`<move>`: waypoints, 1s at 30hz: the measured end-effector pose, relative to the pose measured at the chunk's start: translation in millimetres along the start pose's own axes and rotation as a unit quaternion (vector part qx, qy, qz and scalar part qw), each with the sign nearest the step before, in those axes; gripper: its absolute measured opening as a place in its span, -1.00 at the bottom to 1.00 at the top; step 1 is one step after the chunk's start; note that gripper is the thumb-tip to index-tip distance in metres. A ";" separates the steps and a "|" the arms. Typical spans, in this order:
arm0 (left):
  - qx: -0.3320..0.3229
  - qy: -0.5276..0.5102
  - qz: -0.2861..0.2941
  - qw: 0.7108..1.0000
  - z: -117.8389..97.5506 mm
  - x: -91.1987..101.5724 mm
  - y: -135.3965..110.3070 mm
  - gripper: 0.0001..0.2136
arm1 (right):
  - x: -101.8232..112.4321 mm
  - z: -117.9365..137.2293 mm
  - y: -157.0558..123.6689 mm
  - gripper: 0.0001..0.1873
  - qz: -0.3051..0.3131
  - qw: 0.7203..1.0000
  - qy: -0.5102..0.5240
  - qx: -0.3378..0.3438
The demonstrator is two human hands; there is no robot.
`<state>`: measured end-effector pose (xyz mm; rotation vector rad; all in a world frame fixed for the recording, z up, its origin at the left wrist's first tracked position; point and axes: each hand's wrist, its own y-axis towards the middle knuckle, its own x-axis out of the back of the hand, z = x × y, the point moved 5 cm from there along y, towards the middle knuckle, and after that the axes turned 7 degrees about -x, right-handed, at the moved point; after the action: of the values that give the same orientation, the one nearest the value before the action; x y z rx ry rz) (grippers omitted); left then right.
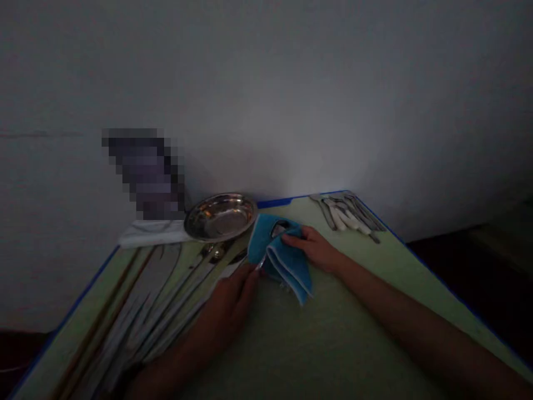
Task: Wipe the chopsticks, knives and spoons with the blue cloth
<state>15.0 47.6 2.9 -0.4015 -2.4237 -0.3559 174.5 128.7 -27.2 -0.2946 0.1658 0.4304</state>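
Note:
My left hand (235,294) is closed on the thin metal handle of a spoon (278,227). The spoon's shiny rounded end lies against a folded blue cloth (287,264), which hides part of its shaft. My right hand (318,250) pinches the cloth at its right side, with the thumb on top near the spoon's end. Both hands are just above the pale green table (316,344). Close behind the cloth, to the left, stands a shiny metal bowl (225,224).
Long-handled metal utensils (162,305), some with rounded ends, lie side by side along the left. Smaller cutlery (347,214) is piled at the back right. A folded white cloth (152,233) lies before a pixelated upright object (152,178). A wall (291,100) borders the back.

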 end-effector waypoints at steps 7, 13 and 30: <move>-0.024 0.026 0.033 0.999 -1.0 -3.2 -2.2 -0.73 | 6.7 -3.5 0.7 -0.90 -0.064 0.997 0.049 -0.016; -0.014 0.036 0.044 0.998 0.6 -3.9 -2.4 -0.72 | 4.7 -3.0 1.0 -0.82 -0.024 0.999 0.004 0.024; -0.020 0.026 0.053 0.998 -0.9 -3.9 -3.9 -0.73 | 0.0 2.7 -3.5 -0.72 -0.018 0.999 -0.042 0.021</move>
<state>17.0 43.0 0.5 -0.5285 -2.3370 -0.3643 176.3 126.5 -23.8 -0.2370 0.0867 0.4022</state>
